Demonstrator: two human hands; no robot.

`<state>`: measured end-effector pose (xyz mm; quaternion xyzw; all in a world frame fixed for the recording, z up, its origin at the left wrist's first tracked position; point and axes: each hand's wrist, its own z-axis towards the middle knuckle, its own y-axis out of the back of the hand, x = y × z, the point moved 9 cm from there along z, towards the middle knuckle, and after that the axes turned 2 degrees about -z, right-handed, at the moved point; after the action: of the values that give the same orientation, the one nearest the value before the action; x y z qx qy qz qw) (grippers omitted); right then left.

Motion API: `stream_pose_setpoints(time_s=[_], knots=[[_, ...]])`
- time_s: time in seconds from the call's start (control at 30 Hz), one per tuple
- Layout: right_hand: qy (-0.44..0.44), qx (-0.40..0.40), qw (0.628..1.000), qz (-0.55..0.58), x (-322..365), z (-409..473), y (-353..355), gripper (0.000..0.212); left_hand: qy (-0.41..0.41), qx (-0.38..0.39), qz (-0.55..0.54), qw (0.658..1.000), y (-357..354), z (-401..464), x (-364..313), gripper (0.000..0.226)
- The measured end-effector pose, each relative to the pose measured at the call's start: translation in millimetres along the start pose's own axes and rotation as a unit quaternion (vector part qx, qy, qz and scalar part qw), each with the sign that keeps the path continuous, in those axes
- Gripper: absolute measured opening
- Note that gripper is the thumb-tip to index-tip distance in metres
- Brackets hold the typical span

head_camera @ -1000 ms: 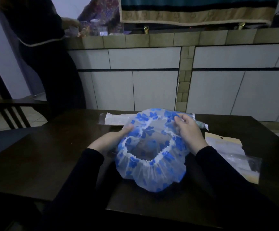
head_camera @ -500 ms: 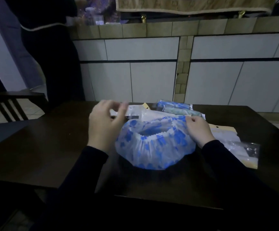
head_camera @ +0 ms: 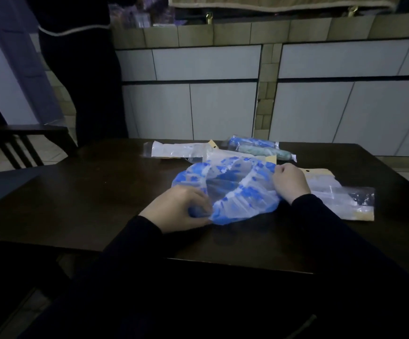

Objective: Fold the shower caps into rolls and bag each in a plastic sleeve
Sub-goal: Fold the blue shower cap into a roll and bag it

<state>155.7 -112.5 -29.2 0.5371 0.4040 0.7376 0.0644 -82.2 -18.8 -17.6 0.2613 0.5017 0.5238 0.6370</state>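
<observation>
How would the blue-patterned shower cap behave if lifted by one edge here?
The shower cap is thin, see-through film, so it would likely sag and drape rather than hold shape. Its gathered rim would probably pucker back once the left hand and right hand let go. It looks very light.

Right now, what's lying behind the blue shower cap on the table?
Behind the shower cap lie an empty plastic sleeve and two bagged rolls, one blue, one green. The cap covers their near edges, so anything beneath it is hidden.

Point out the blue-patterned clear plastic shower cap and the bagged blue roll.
blue-patterned clear plastic shower cap point(head_camera: 237, 192), head view, crumpled middle.
bagged blue roll point(head_camera: 253, 143), head view, middle of the roll.
</observation>
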Motion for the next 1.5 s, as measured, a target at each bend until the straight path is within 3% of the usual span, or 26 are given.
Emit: stream_pose_setpoints(time_s=[0.1, 0.2, 0.23, 0.27, 0.33, 0.37, 0.43, 0.53, 0.63, 0.7, 0.77, 0.87, 0.97, 1.07, 1.13, 1.2, 1.3, 1.4, 1.5], knots=[[0.006, 0.036, 0.994, -0.106, -2, -5, 1, 0.028, 0.026, -0.007, -0.034, 0.999, 13, -18, 16, 0.006], [-0.007, 0.113, 0.974, -0.197, -5, -18, -9, 0.027, 0.087, 0.021, -0.057, 0.994, 26, -32, 33, 0.011], [-0.009, 0.130, 0.969, -0.210, -2, -24, -11, 0.026, 0.101, 0.018, -0.080, 0.992, 31, -35, 35, 0.002], [-0.001, 0.133, 0.968, -0.215, 5, -29, -10, 0.031, 0.119, -0.003, -0.103, 0.988, 38, -35, 36, 0.010], [0.067, 0.095, 0.972, -0.206, 30, -33, -4, 0.053, 0.150, -0.088, -0.107, 0.979, 51, -32, 34, 0.027], [0.124, 0.066, 0.971, -0.192, 46, -34, -1, 0.059, 0.167, -0.143, -0.060, 0.974, 58, -29, 29, 0.031], [0.243, 0.037, 0.956, -0.160, 76, -43, -2, 0.051, 0.221, -0.208, 0.042, 0.952, 62, -21, 10, 0.042], [0.324, 0.108, 0.930, -0.140, 88, -55, -30, 0.038, 0.336, -0.103, 0.065, 0.934, 25, -10, 4, 0.081], [0.305, 0.191, 0.917, -0.172, 65, -63, -61, 0.048, 0.375, 0.034, 0.104, 0.921, -8, -20, 20, 0.111], [0.278, 0.188, 0.905, -0.260, 44, -63, -69, 0.060, 0.375, 0.103, 0.122, 0.913, -20, -34, 37, 0.119], [0.264, 0.161, 0.875, -0.373, 36, -65, -66, 0.071, 0.353, 0.117, 0.084, 0.924, -19, -45, 46, 0.125], [0.233, 0.152, 0.859, -0.430, 45, -64, -51, 0.080, 0.317, 0.101, 0.004, 0.943, 1, -53, 56, 0.136], [0.196, 0.146, 0.874, -0.419, 56, -57, -45, 0.079, 0.300, 0.118, 0.028, 0.946, 16, -47, 62, 0.126], [0.295, 0.018, 0.903, -0.310, 92, -55, -42, 0.052, 0.286, -0.036, 0.029, 0.957, 43, -21, 45, 0.084], [0.375, 0.046, 0.897, -0.228, 109, -62, -57, 0.032, 0.281, -0.089, 0.069, 0.953, 41, -4, 36, 0.072], [0.388, 0.144, 0.887, -0.205, 107, -68, -82, 0.040, 0.304, -0.046, 0.070, 0.949, 16, 3, 42, 0.085], [0.288, 0.224, 0.889, -0.277, 68, -62, -105, 0.067, 0.365, 0.077, 0.094, 0.923, -21, -12, 68, 0.105], [0.219, 0.207, 0.896, -0.326, 39, -53, -103, 0.087, 0.380, 0.085, 0.095, 0.916, -19, -25, 79, 0.110], [0.177, 0.177, 0.901, -0.355, 36, -53, -95, 0.095, 0.359, 0.084, 0.079, 0.926, -11, -25, 74, 0.101]])
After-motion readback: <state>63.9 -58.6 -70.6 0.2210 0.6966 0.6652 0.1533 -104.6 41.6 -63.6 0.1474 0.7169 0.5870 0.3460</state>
